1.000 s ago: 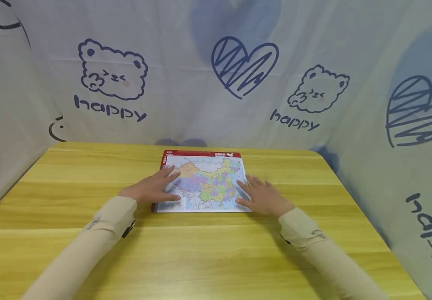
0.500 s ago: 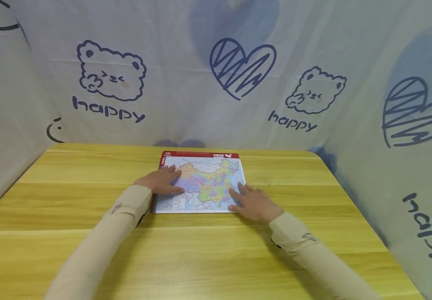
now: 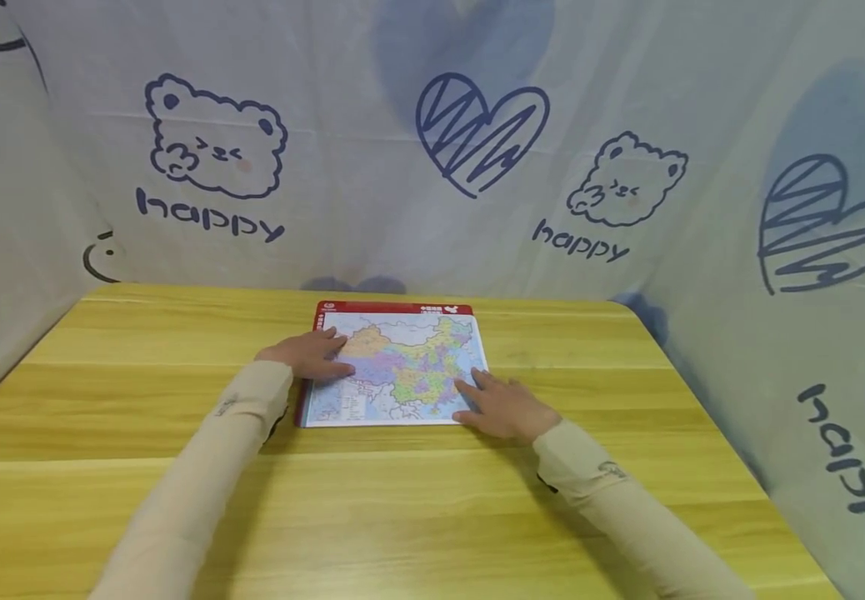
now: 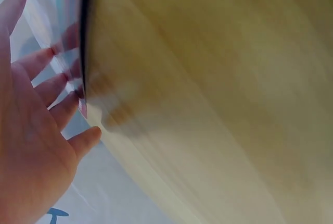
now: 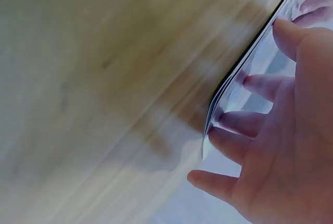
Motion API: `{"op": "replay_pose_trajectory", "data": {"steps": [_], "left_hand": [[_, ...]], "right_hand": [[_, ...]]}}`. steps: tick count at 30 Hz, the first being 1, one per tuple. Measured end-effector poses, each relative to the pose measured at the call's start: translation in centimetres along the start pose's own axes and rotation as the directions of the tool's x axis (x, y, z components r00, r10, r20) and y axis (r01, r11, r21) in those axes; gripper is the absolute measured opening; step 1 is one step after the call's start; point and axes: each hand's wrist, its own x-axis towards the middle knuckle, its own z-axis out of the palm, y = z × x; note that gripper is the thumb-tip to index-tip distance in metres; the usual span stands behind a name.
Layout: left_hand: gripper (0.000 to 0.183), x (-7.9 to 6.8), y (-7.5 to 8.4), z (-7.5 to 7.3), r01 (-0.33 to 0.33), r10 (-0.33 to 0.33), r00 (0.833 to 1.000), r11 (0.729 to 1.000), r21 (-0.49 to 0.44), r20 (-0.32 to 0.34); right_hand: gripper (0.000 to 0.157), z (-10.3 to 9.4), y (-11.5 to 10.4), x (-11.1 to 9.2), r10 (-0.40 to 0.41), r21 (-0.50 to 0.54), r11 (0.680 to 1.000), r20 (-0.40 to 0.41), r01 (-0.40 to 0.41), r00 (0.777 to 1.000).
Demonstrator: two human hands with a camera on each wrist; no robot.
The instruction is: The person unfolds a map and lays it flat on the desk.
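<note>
A thin, glossy map of China [image 3: 410, 367] with a red border along its top and left lies flat on the wooden table, near the far edge. My left hand [image 3: 303, 354] is over its left side, fingers extended inward. On the opposite side, my right hand [image 3: 511, 408] reaches over the lower right edge with fingers spread. In the left wrist view, fingertips of the left hand [image 4: 36, 135] touch the map's shiny surface, which mirrors them. The right wrist view has the right hand [image 5: 281, 140] with several fingertips on the map near its dark, layered-looking edge.
The yellow wood-grain table [image 3: 402, 508] extends towards me and to both sides of the map. A pale cloth [image 3: 357, 167] printed with bears, hearts and "happy" hangs behind the table and at both sides.
My right hand has moved left, further over the map. The left hand's thumb has shifted away from me, nearer its fingers. The map shows no clear movement on the table.
</note>
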Motion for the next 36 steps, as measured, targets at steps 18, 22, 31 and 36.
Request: {"op": "replay_pose_trajectory", "data": {"steps": [18, 22, 31, 36], "left_hand": [[0.077, -5.0, -1.8, 0.4, -0.102, 0.102, 0.994, 0.995, -0.014, 0.037], [0.078, -6.2, -1.7, 0.8, -0.127, 0.127, 0.991, 0.992, -0.010, 0.038], [0.082, -8.7, -0.7, 1.9, -0.145, 0.145, 0.988, 0.989, 0.007, 0.049], [0.080, -9.9, 0.1, 2.2, -0.170, 0.169, 0.985, 0.985, 0.026, 0.047]], "right_hand": [[0.067, -0.3, 1.1, 2.1, 0.067, 0.073, 0.995, 0.028, -0.069, 0.997], [0.066, -0.4, 1.3, 2.4, 0.072, 0.071, 0.995, 0.017, -0.073, 0.997], [0.065, -0.6, 1.5, 3.3, 0.126, 0.079, 0.989, 0.032, -0.129, 0.991], [0.064, -1.0, 1.6, 3.5, 0.125, 0.083, 0.989, 0.027, -0.126, 0.992]]}}
